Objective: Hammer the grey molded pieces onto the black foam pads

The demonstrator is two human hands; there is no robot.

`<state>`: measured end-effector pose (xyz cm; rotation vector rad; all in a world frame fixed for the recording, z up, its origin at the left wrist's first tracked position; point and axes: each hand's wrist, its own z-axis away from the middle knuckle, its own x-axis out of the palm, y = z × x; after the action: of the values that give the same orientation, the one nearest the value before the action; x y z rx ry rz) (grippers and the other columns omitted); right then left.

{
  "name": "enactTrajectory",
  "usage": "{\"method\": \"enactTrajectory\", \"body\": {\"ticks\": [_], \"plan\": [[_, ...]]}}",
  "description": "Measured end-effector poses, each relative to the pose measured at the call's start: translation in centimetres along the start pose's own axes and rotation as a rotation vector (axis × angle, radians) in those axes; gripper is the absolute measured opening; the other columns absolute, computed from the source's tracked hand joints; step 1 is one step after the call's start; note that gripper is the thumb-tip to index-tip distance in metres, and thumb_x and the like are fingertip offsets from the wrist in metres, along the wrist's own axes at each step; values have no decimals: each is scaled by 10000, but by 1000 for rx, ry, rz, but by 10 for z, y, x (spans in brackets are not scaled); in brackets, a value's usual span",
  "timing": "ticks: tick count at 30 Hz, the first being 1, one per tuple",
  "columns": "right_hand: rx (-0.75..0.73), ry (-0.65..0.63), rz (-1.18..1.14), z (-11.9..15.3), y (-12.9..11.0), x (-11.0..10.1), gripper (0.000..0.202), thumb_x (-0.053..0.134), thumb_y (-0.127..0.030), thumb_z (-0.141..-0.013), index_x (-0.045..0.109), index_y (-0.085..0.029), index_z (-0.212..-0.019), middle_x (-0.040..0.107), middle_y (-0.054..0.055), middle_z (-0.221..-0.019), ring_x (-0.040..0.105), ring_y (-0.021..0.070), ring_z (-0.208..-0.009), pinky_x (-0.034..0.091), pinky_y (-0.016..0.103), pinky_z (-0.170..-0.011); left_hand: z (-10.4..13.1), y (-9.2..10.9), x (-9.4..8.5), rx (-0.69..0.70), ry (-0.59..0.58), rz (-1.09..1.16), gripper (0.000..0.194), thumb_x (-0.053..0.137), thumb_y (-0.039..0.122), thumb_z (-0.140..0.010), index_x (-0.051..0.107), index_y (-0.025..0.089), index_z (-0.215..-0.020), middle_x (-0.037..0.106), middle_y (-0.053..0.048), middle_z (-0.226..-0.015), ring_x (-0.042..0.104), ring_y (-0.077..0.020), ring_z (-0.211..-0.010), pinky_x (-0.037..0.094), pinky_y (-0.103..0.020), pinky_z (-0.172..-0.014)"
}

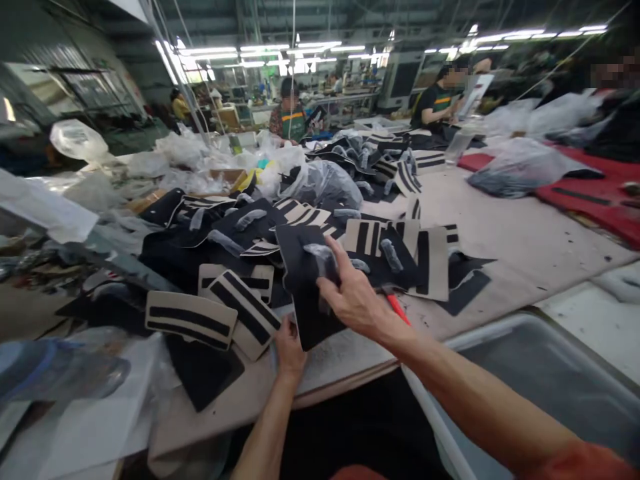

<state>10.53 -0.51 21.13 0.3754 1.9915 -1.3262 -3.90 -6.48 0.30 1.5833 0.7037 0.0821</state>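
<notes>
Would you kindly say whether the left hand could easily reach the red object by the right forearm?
Probably not: the black panel and right forearm lie between the left hand and red object.

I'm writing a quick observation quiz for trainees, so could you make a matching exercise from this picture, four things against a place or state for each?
Things
1. right grip
2. grey tub
3. red material
4. ceiling lights

Places and states
A. at lower right, beside the near edge of the table
B. glowing white
C. on a dark panel
D. with a black strip along it

Right pairs: 1-C, 2-A, 3-D, 4-B
</notes>
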Motion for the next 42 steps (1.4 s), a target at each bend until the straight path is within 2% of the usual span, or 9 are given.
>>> {"method": "enactTrajectory", "body": {"ticks": [6, 11, 18, 22, 26, 33, 35, 40, 42], "plan": [[282, -246, 157, 96, 92, 38, 637, 374, -258, -933, 259, -72, -1531, 701, 127, -912, 659, 240, -808, 459, 339, -751, -13, 15, -2, -156, 158, 239, 300, 668, 444, -814, 627, 159, -897, 736, -58, -844, 704, -194, -809, 544, -292, -779], [311, -269, 188, 120, 113, 63, 627, 352, -245, -938, 239, -85, -1534, 706, 158, -998, 674, 261, -902, 456, 367, -818, -28, 42, 27, -19, -115, 306, 242, 674, 375, -831, 638, 174, -961, 735, -54, -925, 704, -186, -875, 542, -309, -855], [325, -297, 52, 119, 116, 50, 663, 406, -298, -921, 247, -80, -1527, 697, 159, -999, 667, 268, -885, 459, 381, -816, -34, 43, 92, -36, -377, 410, 292, 702, 314, -784, 621, 178, -1029, 750, -67, -928, 722, -216, -885, 560, -353, -858], [313, -9, -76, 129, 138, 30, 675, 473, -422, -935, 281, -134, -1514, 651, 96, -1054, 625, 209, -886, 474, 333, -828, -32, 33, 96, -24, -369, 372, 228, 683, 342, -818, 642, 177, -970, 749, -69, -932, 719, -210, -893, 555, -349, -869], [404, 203, 306, 134, 183, -3, 451, 489, -364, -930, 527, -104, -1296, 599, 149, -1093, 578, 267, -994, 441, 379, -888, -32, 32, 94, -12, -381, 341, 204, 658, 335, -843, 647, 174, -969, 750, -66, -927, 715, -202, -895, 548, -340, -870], [596, -126, 532, 140, 231, -10, 253, 548, -323, -901, 570, -137, -1071, 578, 138, -1044, 597, 255, -913, 407, 329, -741, -32, 39, 94, 54, -387, 197, 133, 628, 269, -843, 659, 191, -947, 752, -46, -922, 706, -190, -883, 534, -307, -831], [663, -106, 396, 136, 232, -7, 141, 547, -243, -871, 548, -153, -979, 583, 103, -958, 588, 216, -833, 387, 302, -690, -32, 42, 94, 71, -383, 179, 124, 628, 248, -830, 663, 195, -936, 749, -41, -911, 702, -189, -875, 531, -304, -826], [1051, -100, -694, 117, 228, -12, 114, 536, -138, -745, 452, -196, -795, 508, -19, -671, 481, 114, -545, 390, 252, -530, -31, 44, 97, 54, -358, 155, 122, 630, 241, -813, 670, 199, -920, 745, -39, -899, 695, -192, -860, 525, -307, -820], [1081, -141, -879, 110, 225, -14, 65, 499, -148, -755, 462, -190, -790, 497, -28, -660, 441, 92, -481, 396, 245, -476, -32, 43, 98, 21, -351, 180, 126, 640, 268, -814, 669, 195, -911, 745, -43, -888, 698, -196, -853, 529, -311, -819]]}}
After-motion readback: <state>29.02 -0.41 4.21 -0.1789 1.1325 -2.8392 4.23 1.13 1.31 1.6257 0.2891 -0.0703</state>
